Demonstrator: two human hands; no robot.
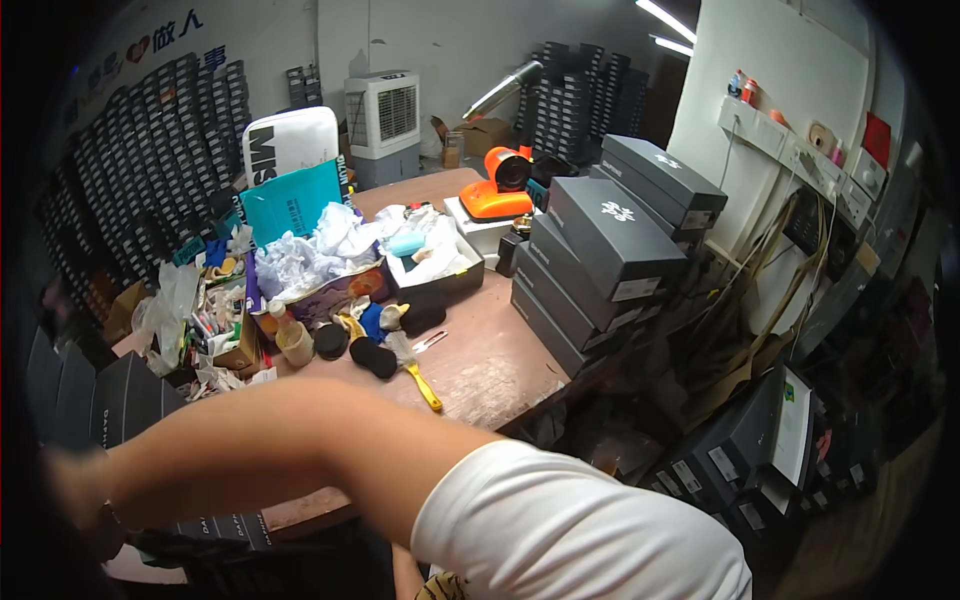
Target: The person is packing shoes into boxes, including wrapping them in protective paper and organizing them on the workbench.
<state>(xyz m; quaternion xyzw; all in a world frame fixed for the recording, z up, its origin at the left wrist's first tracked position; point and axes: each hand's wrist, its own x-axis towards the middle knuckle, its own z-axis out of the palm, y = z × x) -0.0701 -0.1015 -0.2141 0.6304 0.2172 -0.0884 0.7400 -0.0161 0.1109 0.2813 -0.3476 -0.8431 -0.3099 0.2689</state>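
Note:
My right arm, in a white short sleeve, crosses the lower part of the view towards the left. My right hand (80,495) is at the dark left rim, smeared and partly cut off, so its fingers cannot be made out. Nearest to it are dark grey shoe boxes (130,395) at the left and more dark boxes (225,528) below the forearm. A bit of skin shows under the sleeve at the lower edge, beside patterned cloth (443,586); my left hand itself is not visible. Beyond the arm, a yellow-handled brush (424,386) lies on the table (490,385).
Dark sponge pads (373,358), a bottle (292,340) and a box of crumpled paper (320,285) crowd the table's left half. Grey shoe boxes (610,240) are stacked at its right, near an orange device (497,200). More boxes (740,450) stand at the lower right.

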